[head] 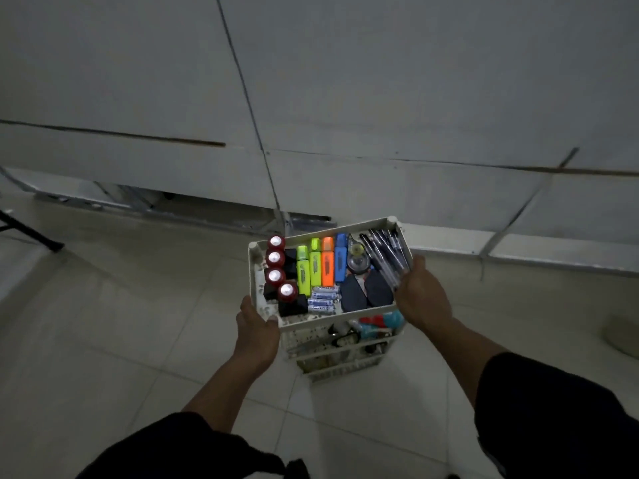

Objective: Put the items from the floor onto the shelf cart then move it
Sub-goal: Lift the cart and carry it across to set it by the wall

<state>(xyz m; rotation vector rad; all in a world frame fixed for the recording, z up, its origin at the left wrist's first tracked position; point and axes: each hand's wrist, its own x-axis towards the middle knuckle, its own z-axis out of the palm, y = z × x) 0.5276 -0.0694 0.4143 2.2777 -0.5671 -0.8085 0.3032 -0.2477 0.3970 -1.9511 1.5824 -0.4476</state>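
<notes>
A grey wall (345,98) rises just behind the white shelf cart (345,323), which stands on the tiled floor (138,305). Its top tray holds highlighters (320,264), pens (387,250) and batteries (323,300). The left hand (257,328) and right hand (423,293) each clasp a near corner.

both arms stretched forward and down, left hand (257,326) and right hand (423,295) each curled closed, thumbs on top
</notes>
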